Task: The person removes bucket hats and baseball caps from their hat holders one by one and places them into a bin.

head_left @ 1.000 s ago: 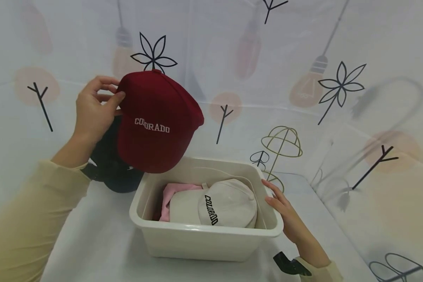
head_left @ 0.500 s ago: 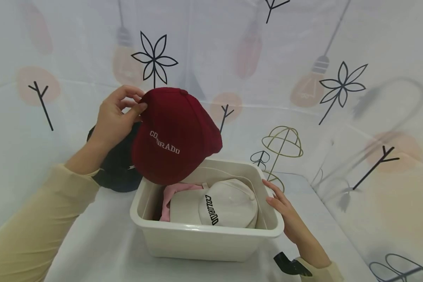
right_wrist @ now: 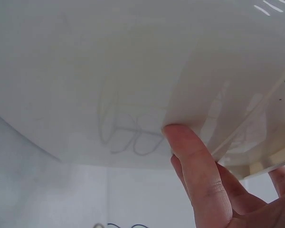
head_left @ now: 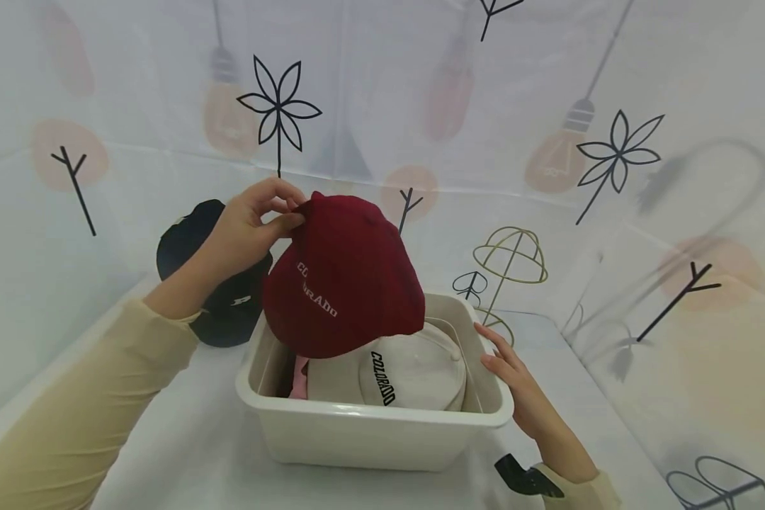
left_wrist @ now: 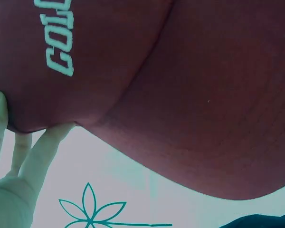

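In the head view my left hand (head_left: 253, 225) pinches the edge of a dark red baseball cap (head_left: 350, 276) lettered COLORADO. The cap hangs tilted, its brim low, above the left and middle of a white plastic bin (head_left: 382, 443). The left wrist view shows the fingers (left_wrist: 45, 149) at the edge of the red cap (left_wrist: 194, 109). A cream baseball cap (head_left: 417, 368) lies in the bin, over something pink (head_left: 299, 379) that the red cap partly covers. My right hand (head_left: 516, 382) grips the bin's right rim. In the right wrist view a digit (right_wrist: 192, 166) presses the bin wall (right_wrist: 133, 71).
A black cap (head_left: 229, 304) sits behind the left forearm, left of the bin. Behind the bin's right corner stands a gold wire hat stand (head_left: 510, 256). The table (head_left: 185, 439) has a white cover, and a printed curtain (head_left: 382, 92) hangs behind.
My left hand has carried the red cap right and down, from beside the bin to over it. More of the black cap shows now. The right hand stays on the rim.
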`<state>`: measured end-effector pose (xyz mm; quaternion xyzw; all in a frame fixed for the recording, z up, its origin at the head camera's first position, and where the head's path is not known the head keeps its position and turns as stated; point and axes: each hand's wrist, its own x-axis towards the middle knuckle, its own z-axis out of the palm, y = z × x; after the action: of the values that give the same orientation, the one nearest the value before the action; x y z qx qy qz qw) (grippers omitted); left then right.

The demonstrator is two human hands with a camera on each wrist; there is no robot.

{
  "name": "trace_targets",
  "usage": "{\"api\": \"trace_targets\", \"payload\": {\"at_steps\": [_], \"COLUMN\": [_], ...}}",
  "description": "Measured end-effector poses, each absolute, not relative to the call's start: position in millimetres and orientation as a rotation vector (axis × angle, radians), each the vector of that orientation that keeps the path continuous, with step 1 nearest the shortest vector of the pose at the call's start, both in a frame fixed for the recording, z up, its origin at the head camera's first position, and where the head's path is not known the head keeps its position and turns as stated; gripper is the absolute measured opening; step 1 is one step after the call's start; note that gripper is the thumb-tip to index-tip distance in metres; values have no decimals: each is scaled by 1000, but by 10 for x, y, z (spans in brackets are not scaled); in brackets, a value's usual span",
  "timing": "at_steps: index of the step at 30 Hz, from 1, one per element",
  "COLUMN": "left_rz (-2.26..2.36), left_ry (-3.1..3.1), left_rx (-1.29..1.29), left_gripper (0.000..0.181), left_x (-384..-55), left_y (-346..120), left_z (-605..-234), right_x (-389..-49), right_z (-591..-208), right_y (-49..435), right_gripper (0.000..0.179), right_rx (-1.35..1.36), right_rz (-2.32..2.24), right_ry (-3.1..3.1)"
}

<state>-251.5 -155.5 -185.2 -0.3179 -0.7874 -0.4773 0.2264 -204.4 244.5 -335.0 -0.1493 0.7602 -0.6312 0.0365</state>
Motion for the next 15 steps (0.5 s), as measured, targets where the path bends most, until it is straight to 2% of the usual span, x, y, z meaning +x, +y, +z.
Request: {"api": "trace_targets", "payload": {"at_steps": [15], "left_rz": [-1308], "left_ry": [-2444], "left_rx": [-1086], "left_gripper": [19], "left_x": [-2615], "left_y": [-1356], "left_z": [-2040], "right_x": [-2049], "right_z": [-3352], "right_y": [2454], "right_gripper": [53], "right_rx": [-446], "right_rz": [-1944], "right_ry": [2330]}}
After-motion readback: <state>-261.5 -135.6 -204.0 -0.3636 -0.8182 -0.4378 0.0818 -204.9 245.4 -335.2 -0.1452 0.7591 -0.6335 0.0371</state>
